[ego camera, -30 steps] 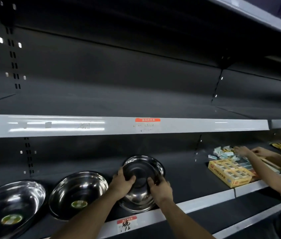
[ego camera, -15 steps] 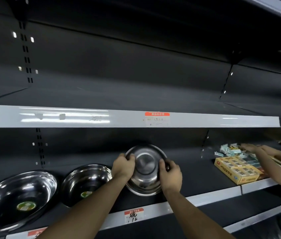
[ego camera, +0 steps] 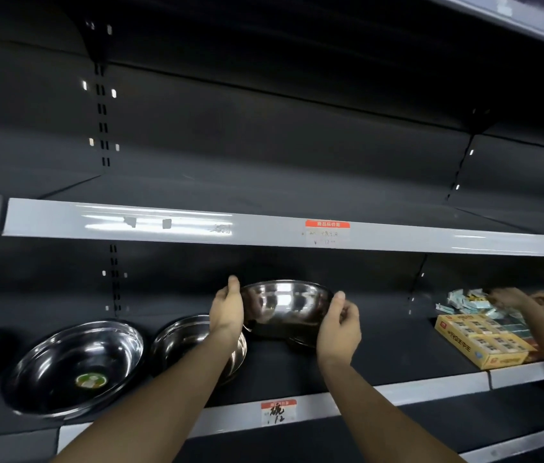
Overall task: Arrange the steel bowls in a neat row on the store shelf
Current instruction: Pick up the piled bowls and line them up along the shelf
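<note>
Both hands clamp one steel bowl [ego camera: 285, 304]: my left hand [ego camera: 229, 309] grips its left rim, my right hand [ego camera: 339, 325] its right rim. I hold the bowl tilted, just above the lower shelf [ego camera: 381, 349]. Left of this bowl, two more bowls [ego camera: 77, 365] [ego camera: 183, 335] rest on that shelf. Right of it sits a yellow box [ego camera: 484, 345].

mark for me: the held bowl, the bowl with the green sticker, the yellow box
held bowl [ego camera: 285, 304]: head view, on its shiny inner wall.
bowl with the green sticker [ego camera: 63, 359]: head view, on its inner wall above the sticker.
yellow box [ego camera: 497, 360]: head view, on its front face.
</note>
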Motion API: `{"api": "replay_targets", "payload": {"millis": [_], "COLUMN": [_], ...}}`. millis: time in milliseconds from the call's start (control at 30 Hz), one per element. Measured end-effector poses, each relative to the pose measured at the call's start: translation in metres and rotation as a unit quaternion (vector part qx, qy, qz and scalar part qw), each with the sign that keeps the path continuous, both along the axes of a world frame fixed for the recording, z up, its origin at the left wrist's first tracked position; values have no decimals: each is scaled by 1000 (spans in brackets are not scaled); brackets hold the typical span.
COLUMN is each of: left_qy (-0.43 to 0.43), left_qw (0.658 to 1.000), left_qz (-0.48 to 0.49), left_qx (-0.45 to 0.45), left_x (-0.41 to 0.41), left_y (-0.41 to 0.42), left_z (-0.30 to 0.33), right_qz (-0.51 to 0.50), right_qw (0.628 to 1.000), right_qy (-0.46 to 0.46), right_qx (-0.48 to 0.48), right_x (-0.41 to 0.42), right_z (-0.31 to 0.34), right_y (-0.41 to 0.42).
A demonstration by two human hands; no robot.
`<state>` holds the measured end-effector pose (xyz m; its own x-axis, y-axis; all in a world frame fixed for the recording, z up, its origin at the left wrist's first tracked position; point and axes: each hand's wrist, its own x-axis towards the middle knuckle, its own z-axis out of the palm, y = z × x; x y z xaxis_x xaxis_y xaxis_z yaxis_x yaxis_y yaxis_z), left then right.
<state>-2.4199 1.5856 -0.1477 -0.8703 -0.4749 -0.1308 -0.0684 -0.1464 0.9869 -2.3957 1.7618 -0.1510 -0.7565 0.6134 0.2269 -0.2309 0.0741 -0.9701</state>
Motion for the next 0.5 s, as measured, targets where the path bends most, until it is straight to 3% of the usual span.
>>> {"api": "replay_targets", "payload": {"millis": [133,233,367,500], "left_qy": [30,50,32,19], "left_qw": [994,992,995,995], "left_qz": [-46,-64,-80,-71], "left_qx": [95,93,45,-68], "left_x": [4,11,21,25], "left_y": [-8,-15,-32,-42], "left_z": [3,0,-8,-14], "right_qz": [39,106,180,173], "right_qw": [998,991,976,974], "right_qy": [-6,-44,-109,-145], "right_qx": [-53,-70,-56,23], "right_x": [1,-1,-1,-1], "right_z": [5,2,-5,-10], "right_y": [-12,-17,-25,-42]}}
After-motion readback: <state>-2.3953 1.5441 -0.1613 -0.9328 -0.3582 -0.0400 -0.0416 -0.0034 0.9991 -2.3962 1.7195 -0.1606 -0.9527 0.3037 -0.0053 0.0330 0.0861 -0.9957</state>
